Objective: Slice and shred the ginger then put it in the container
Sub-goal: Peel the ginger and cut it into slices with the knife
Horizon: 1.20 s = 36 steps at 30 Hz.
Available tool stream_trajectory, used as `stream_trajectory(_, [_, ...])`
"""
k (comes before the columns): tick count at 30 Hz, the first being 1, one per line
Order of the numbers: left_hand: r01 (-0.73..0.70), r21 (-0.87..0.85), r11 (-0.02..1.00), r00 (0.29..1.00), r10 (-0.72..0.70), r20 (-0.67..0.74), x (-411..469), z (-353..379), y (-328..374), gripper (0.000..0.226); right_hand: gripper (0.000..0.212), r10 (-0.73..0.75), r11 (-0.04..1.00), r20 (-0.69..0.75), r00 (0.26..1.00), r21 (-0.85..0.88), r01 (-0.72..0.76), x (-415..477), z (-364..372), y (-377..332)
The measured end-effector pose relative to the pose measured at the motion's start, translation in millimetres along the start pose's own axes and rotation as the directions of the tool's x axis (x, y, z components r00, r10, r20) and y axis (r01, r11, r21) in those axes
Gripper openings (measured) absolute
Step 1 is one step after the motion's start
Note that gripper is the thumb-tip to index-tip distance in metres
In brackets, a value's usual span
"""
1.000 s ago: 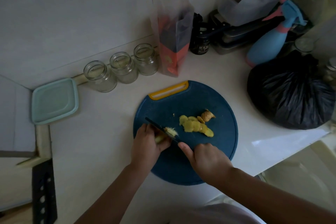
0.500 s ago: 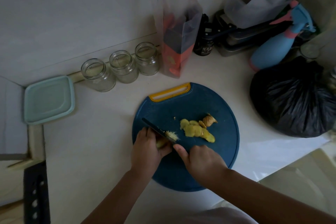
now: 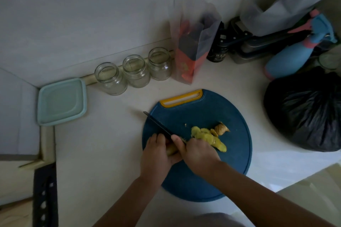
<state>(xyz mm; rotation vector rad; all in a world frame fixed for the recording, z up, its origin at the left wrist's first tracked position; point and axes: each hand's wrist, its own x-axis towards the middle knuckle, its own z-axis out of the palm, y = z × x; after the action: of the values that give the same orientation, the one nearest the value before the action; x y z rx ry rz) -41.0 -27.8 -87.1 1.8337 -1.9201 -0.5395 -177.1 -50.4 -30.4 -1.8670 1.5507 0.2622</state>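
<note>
The ginger piece (image 3: 171, 150) is pinned to the blue cutting board (image 3: 230, 162) at about 8 o'clock from the board's middle, with the curled fingers (image 3: 156, 139) of the left hand (image 3: 158, 155) clamped over it. The knife (image 3: 158, 125) is gripped in the right hand (image 3: 199, 155), whose fingers are clenched round the handle. The dark blade is laid across the piece and its tip is pointed out toward 10 o'clock, right at the board's rim. A heap of yellow slices (image 3: 208, 137) is seen just at 3 o'clock of the hands, with a knobbly end piece (image 3: 221, 128) touching it at 2 o'clock. Slicing is judged to be under way; shredding and the transfer are not yet done.

Trouble could be met right here. Little of the piece is left to hold, the left fingertips are set just beside the blade, and the light is dim. A roll of the rounded piece could bring the edge onto them. The slices could also be swept about by the right wrist.

A pale table (image 3: 110, 143) is seen under everything. A teal container (image 3: 61, 101) sits well apart at 9 o'clock with its lid on. Three empty glass jars (image 3: 136, 71) are lined along the tiled wall at 11 o'clock, a spray bottle (image 3: 295, 55) stands at 2 o'clock, and a black bag (image 3: 304, 112) lies at 3 o'clock.
</note>
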Motion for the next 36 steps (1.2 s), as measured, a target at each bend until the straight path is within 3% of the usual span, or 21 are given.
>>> stream_trajectory(4, [-0.007, -0.037, 0.999, 0.999, 0.006, -0.032, 1.8, -0.2, -0.3, 0.048, 0.050, 0.155, 0.972, -0.023, 0.988, 0.183, -0.148, 3.2, -13.1, 8.4])
stream_trajectory(7, [-0.044, -0.048, 0.998, 0.997, 0.041, -0.061, 1.3, 0.1, -1.5, 0.051, 0.056, 0.267, 0.720, 0.151, 0.952, 0.625, -0.301, -1.5, -29.9, 21.6])
stream_trajectory(9, [-0.039, -0.075, 0.996, 0.998, 0.034, -0.057, 1.4, -0.1, -3.2, 0.055, 0.062, 0.287, 0.556, 0.232, 0.929, 0.749, -0.359, -7.9, -38.7, 33.5])
stream_trajectory(10, [-0.041, -0.081, 0.996, 0.998, 0.037, -0.054, 1.3, 0.2, -4.4, 0.056, 0.064, 0.289, 0.538, 0.224, 0.931, 0.766, -0.352, -12.6, -42.6, 38.0])
stream_trajectory(13, [-0.059, -0.089, 0.994, 0.998, 0.056, -0.039, 1.1, -0.3, -5.9, 0.054, 0.063, 0.279, 0.622, 0.092, 0.956, 0.741, -0.253, -22.9, -44.9, 44.2])
stream_trajectory(16, [-0.056, -0.125, 0.991, 0.998, 0.052, -0.035, 2.3, -0.8, -6.5, 0.044, 0.055, 0.215, 0.841, -0.041, 0.976, 0.515, -0.164, -36.1, -36.1, 41.9])
stream_trajectory(18, [-0.059, -0.124, 0.991, 0.997, 0.053, -0.049, 1.2, -1.0, -6.0, 0.042, 0.047, 0.130, 0.917, -0.091, 0.987, 0.390, -0.085, -45.0, -24.9, 37.9])
stream_trajectory(25, [-0.094, -0.068, 0.993, 0.994, 0.091, -0.057, -5.0, -0.8, -3.7, 0.043, 0.054, 0.110, 0.918, -0.044, 0.993, 0.386, -0.085, -44.5, 5.2, 47.9])
stream_trajectory(32, [-0.110, -0.061, 0.992, 0.994, 0.110, 0.002, -5.1, -4.9, -2.1, 0.045, 0.066, 0.122, 0.942, -0.087, 0.989, 0.324, -0.088, -43.0, 16.1, 54.4])
stream_trajectory(36, [-0.092, -0.067, 0.993, 0.993, 0.096, 0.064, -8.1, -9.4, -7.8, 0.047, 0.067, 0.208, 0.936, -0.131, 0.969, 0.315, -0.159, -44.3, 14.7, 61.0])
